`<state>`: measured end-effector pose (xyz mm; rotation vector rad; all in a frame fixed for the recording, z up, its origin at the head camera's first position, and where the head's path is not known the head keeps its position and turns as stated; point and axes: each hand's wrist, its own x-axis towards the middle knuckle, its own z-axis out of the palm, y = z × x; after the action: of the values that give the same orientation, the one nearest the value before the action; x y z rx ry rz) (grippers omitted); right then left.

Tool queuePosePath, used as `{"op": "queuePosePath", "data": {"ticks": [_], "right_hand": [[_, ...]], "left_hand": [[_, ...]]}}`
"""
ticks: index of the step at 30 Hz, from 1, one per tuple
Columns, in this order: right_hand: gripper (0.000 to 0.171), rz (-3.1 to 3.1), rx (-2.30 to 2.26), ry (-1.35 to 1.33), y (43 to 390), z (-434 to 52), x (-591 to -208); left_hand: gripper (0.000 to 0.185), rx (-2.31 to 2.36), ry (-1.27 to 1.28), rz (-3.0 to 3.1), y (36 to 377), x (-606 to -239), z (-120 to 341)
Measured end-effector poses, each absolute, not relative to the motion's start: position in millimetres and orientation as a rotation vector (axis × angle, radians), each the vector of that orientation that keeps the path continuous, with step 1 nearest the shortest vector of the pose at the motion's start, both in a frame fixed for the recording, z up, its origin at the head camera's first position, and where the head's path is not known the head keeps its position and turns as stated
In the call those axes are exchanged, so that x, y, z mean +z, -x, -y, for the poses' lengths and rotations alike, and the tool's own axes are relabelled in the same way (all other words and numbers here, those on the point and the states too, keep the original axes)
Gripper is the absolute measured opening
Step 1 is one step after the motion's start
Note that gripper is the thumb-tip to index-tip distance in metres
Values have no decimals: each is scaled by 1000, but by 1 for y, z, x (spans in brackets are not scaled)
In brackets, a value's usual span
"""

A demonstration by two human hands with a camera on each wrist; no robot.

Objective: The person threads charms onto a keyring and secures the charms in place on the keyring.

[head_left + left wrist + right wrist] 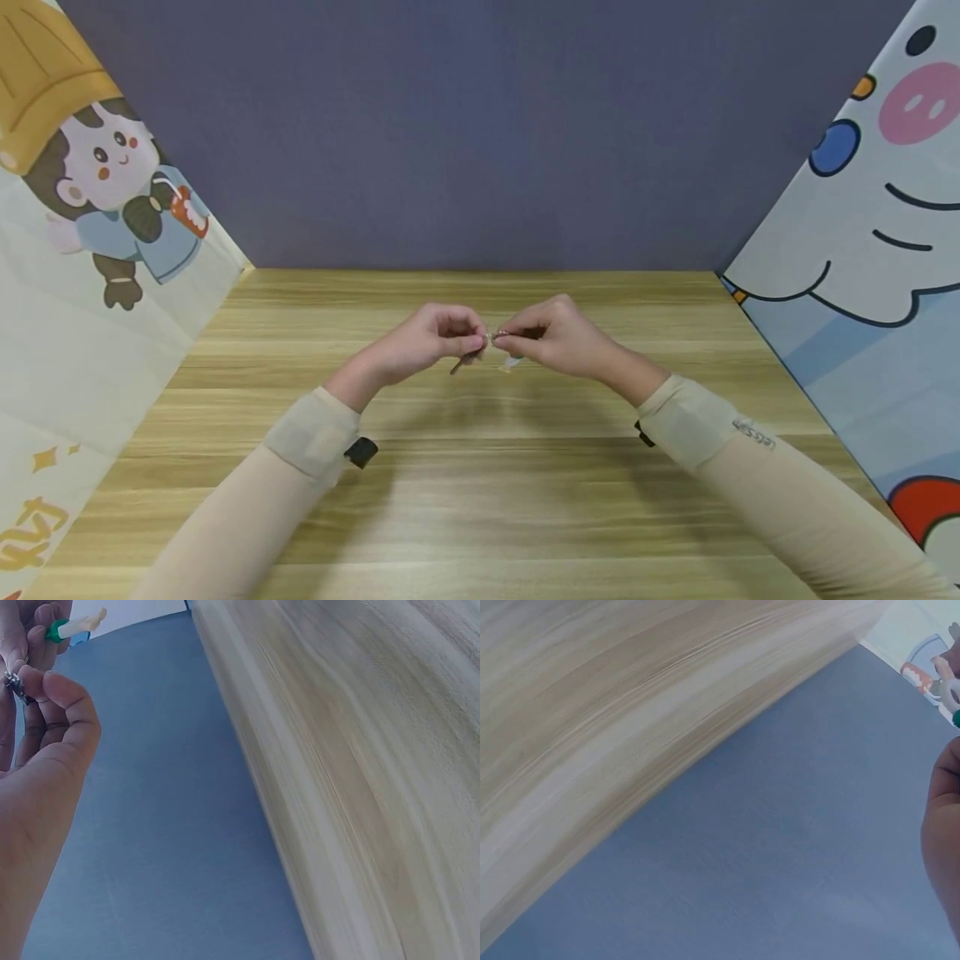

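Observation:
Above the table, my left hand (442, 337) pinches a small silver metal piece (13, 681) between thumb and fingertips. A thin dark strip (460, 365) sticks out below that hand. Fingertip to fingertip with it, my right hand (561, 340) pinches a small thing at the same spot, mostly hidden by the fingers. Under the right hand hangs a whitish charm-like piece (512, 363); in the left wrist view this green-and-white piece (71, 628) has a pale yellowish tip. Only part of the right hand shows in the right wrist view, at its right edge.
The wood-grain table (480, 500) spreads below both hands. A dark blue-grey panel (480, 133) stands behind it. Cartoon-printed panels flank it, with a chef-hatted figure (112, 158) on the left and a pig-nosed figure (885, 233) on the right.

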<state>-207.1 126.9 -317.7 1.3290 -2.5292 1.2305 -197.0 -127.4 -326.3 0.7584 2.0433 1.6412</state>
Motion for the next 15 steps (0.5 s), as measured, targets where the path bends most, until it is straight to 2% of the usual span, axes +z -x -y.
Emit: {"op": "queuePosePath", "data": {"ticks": [15], "right_hand": [[12, 2652, 1620, -1035, 202, -126, -320]], "left_hand": [[8, 1809, -772, -1983, 195, -327, 126]]}}
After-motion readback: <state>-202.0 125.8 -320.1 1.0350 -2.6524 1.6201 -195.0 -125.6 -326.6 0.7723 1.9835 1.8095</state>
